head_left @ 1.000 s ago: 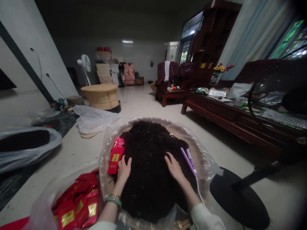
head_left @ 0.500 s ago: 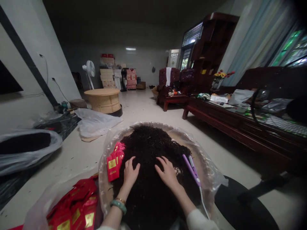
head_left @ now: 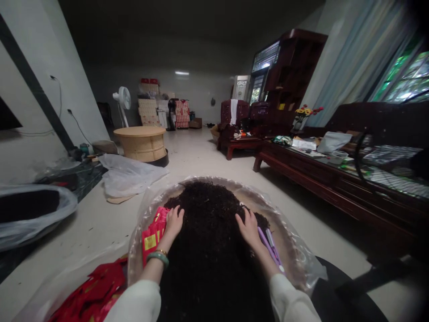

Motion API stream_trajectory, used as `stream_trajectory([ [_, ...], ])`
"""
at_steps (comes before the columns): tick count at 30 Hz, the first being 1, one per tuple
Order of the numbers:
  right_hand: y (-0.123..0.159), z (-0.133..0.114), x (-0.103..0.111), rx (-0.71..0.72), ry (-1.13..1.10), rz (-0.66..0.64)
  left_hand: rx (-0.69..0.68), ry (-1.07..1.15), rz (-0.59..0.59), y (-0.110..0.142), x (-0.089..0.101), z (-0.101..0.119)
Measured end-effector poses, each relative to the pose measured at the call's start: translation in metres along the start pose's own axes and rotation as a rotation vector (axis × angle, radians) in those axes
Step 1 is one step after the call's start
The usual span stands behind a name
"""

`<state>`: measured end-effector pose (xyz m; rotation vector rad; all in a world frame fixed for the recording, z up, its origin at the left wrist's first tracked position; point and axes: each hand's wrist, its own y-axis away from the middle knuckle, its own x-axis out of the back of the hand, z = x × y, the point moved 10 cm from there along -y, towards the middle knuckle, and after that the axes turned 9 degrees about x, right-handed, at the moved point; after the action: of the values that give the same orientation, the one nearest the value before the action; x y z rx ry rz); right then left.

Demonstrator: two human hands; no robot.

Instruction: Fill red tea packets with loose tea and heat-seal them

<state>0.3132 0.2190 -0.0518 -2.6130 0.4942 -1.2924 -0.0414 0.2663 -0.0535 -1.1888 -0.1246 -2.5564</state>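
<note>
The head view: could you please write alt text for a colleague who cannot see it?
The left hand and right hand rest on a mound of dark tea leaves in a round tray lined with clear plastic. Red packets lie by the left hand, a purple flat iron by the right.

The bottom edge cuts off the red packets [head_left: 90,290] and both white sleeves [head_left: 136,304]! Right by the left hand [head_left: 173,223], the packet stack [head_left: 153,237] slips partly out of sight, its gold labels [head_left: 150,242] too small to read, and that purple tool [head_left: 270,248] is too dim to identify.
</note>
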Motion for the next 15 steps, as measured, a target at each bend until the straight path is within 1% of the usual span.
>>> stream_trajectory([
  [4,-0.029,0.017,0.000,-0.065,0.059,-0.088,-0.022,-0.015,-0.040,-0.042,-0.008,0.006],
  [8,-0.070,0.032,-0.006,-0.121,0.077,-0.199,-0.062,-0.013,-0.112,-0.083,-0.022,0.016],
  [10,-0.092,0.035,-0.016,-0.126,0.059,-0.258,-0.086,-0.004,-0.146,-0.101,-0.032,0.025],
  [12,-0.115,0.033,-0.031,-0.113,0.018,-0.325,-0.103,0.013,-0.185,-0.117,-0.045,0.034],
  [15,-0.143,0.025,-0.057,-0.043,-0.094,-0.429,-0.097,0.049,-0.251,-0.140,-0.064,0.042],
])
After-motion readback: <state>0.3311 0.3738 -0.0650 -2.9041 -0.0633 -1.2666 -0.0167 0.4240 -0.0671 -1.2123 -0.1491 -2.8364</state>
